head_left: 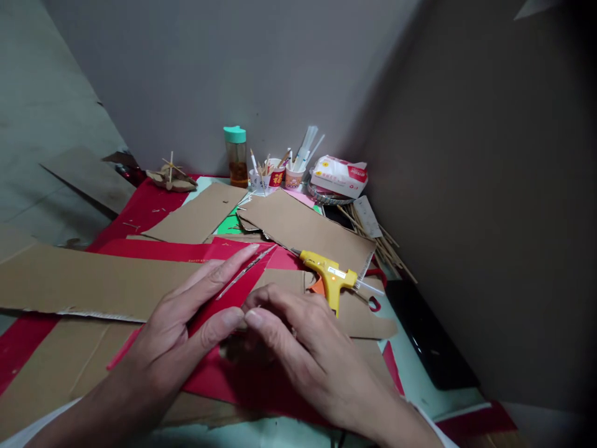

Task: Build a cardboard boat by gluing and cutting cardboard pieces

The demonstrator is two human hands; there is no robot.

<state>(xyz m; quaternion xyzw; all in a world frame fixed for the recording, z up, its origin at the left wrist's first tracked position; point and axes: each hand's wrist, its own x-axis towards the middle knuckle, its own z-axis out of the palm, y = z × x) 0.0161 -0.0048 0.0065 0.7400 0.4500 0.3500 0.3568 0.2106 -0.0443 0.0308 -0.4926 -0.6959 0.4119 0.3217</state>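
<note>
- So, at the back wall stands a bottle (237,163) with a teal cap, upright, with amber liquid in its lower part.
- Just right of it, three small cups stand close together: a white cup (255,181), a red-printed cup (277,177) and a pink cup (293,179). Sticks, pens and pale straws stand up out of them; which holds what I cannot tell.
- A tissue pack (339,176) lies right of the cups, its top torn open.
- The left hand (186,330) pinches a red card strip (233,292) between thumb and fingers, the forefinger stretched along it. The strip slants up and away over the red sheet (242,379) near the table's front edge, and a thin pale stick (247,269) lies along the strip's upper edge.
- The right hand (303,342) curls down over the strip's near end, thumb tip beside the left thumb. Whether it clasps the strip or only presses on it I cannot tell, as its fingers hide that end.
- A yellow glue gun (329,274) lies on cardboard just beyond the right hand, nozzle pointing left.
- A long cardboard sheet (84,280) runs leftwards beneath the left hand, and another cardboard piece (308,230) lies behind the gun.
- Bamboo skewers (387,246) are heaped to the right, a black slab (429,339) lies near them, and a small cardboard model (171,178) sits at back left.
</note>
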